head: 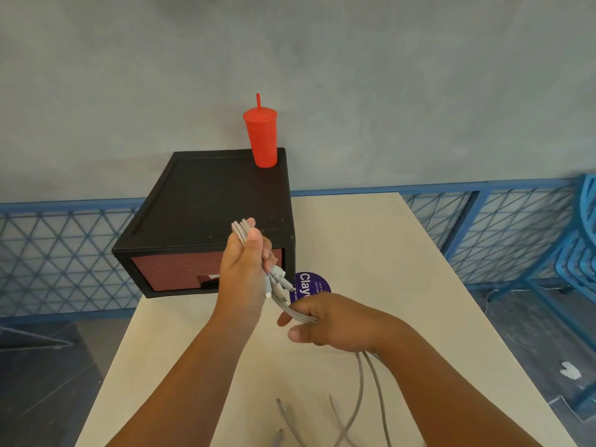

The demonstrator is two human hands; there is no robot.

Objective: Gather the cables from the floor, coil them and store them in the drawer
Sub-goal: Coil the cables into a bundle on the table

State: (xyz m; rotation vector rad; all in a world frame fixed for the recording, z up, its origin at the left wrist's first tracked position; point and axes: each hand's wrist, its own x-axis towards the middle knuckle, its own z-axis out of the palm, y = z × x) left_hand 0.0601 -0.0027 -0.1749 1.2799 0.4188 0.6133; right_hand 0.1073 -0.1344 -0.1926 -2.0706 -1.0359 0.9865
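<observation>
COILING IN PROGRESS: A person winds a bundle of pale grey cables (241,230) above a cream desk (403,269). The red drawer (171,272) of a black cabinet (209,195) is shut just behind the hands. The left grip (243,272) is clenched around the folded loops, whose bend pokes out above the thumb, and several connectors (278,280) dangle below the palm. The right grip (329,321) is closed on the same strands lower down. Loose tails (366,379) trail from under it to the desk's near edge, where they cross one another.

The coil appears only partly made. To finish it cleanly, the left grip should probably pinch the loops at one fixed spot while the right slides down the tails and lays each new turn at matching length. A slow, gentle draw would likely keep the crossed tails from knotting and the connectors from snagging. One hand must then come free to pull the drawer. A red tumbler (261,137) stands on the cabinet's far corner, well apart from the work.
</observation>
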